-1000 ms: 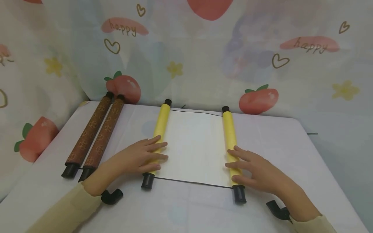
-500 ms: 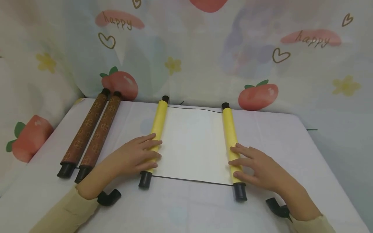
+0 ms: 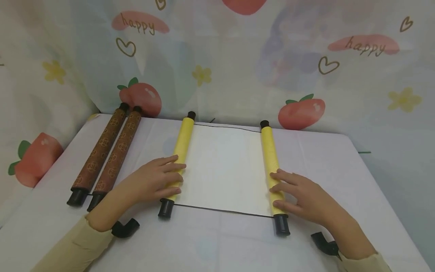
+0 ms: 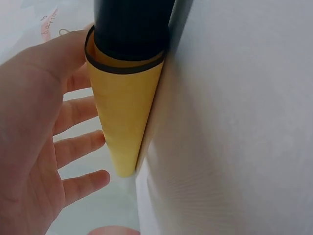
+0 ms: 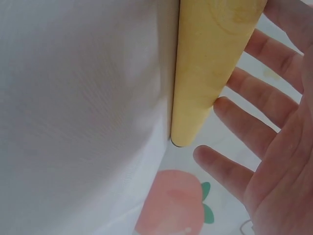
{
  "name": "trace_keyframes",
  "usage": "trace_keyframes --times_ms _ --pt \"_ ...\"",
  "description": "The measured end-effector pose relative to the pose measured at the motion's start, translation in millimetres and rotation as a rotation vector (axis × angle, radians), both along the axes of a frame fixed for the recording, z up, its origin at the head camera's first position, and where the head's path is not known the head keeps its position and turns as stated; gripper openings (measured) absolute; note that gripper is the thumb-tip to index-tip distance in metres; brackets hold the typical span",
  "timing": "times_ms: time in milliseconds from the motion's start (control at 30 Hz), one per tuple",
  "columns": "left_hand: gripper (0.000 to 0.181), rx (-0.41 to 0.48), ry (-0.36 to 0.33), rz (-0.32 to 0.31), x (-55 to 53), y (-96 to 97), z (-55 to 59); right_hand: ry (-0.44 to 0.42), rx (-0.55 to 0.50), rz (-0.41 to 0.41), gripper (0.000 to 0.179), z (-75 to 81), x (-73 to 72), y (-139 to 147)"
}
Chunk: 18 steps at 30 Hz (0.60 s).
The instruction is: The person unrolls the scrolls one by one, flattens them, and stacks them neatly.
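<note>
A scroll lies partly unrolled in the head view, its white sheet (image 3: 224, 170) stretched between a left yellow roll (image 3: 184, 134) and a right yellow roll (image 3: 267, 145), both with black end knobs. My left hand (image 3: 151, 180) rests across the left roll, fingers spread and fairly straight. On the right roll lie the fingertips of my right hand (image 3: 304, 196). The left wrist view has the yellow roll (image 4: 124, 107) beside the fingers, its black knob (image 4: 132, 29) close to the camera. In the right wrist view, extended fingers touch the roll's (image 5: 210, 63) side.
Left of the scroll, a brown flower-patterned roll (image 3: 98, 151) and a second brown roll (image 3: 119, 153) lie side by side. Black curved pieces (image 3: 125, 228) show near each wrist. A printed cloth backdrop (image 3: 234, 56) rises behind the white table (image 3: 238, 249).
The yellow rolls have moved apart, the left one leftward and the right one slightly rightward, with the hands on them. More white sheet shows between. The head view has shifted a little.
</note>
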<state>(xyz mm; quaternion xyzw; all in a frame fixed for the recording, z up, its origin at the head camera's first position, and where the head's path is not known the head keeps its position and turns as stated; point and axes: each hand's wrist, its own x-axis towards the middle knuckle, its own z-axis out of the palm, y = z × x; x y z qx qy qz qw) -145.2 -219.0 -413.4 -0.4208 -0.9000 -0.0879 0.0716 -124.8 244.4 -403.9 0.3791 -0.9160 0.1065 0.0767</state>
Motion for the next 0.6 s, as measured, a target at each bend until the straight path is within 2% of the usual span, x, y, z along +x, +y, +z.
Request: trace_keyframes --times_ms 167,367,600 --pt "0.021 0.013 -0.005 0.005 0.8 0.3 0.9 0.001 0.03 -0.008 0.041 1.2 2.8 1.9" --pt "0.014 0.009 0.031 -0.006 1.2 1.3 2.4 -0.018 0.06 -0.04 0.035 1.2 4.3 2.2" --pt "0.03 -0.07 -0.045 0.071 6.3 0.9 6.0 -0.096 0.075 -0.101 0.038 4.8 4.4 0.7"
